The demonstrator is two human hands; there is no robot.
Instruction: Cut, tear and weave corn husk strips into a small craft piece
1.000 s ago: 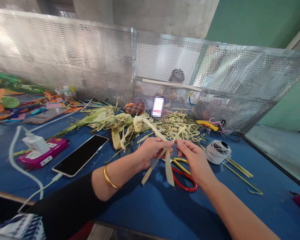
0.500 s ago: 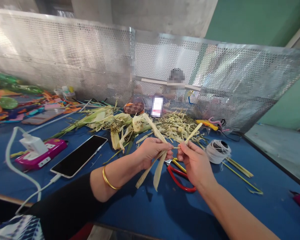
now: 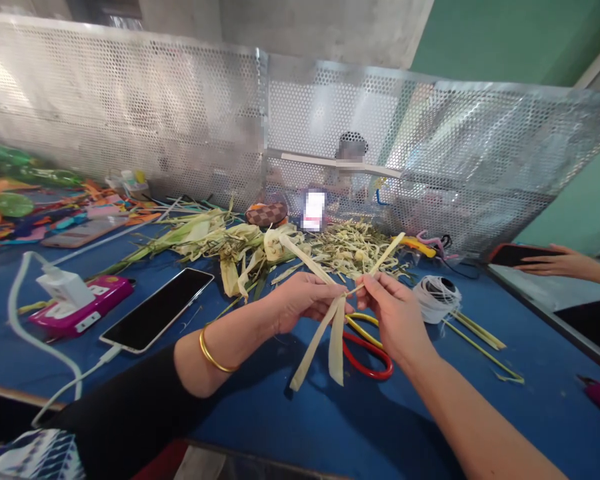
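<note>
Pale corn husk strips (image 3: 336, 347) hang down from the fingers of my left hand (image 3: 307, 303), which pinches them where they cross; another strip end sticks up and to the left. My right hand (image 3: 390, 310) is closed on a thin yellowish stalk (image 3: 391, 252), whose lower end meets the husk strips between both hands. Behind and below the hands lie scissors with red and yellow handles (image 3: 373, 373) on the blue table (image 3: 300, 427); their blades are hidden. A roll of white string (image 3: 436, 300) stands right of my right hand.
Husks (image 3: 210, 237) and a heap of shredded strips (image 3: 355, 247) lie behind my hands. Left are a charging phone (image 3: 160, 310) and a magenta power strip (image 3: 87, 307). A perforated metal screen (image 3: 180, 120) closes the back. Another person's hand (image 3: 555, 261) holds a dark flat object at right.
The hanging husk strips have swung to the right and the stalk has tilted between my hands. Another person's hand with a dark flat object has come into view at the right.
</note>
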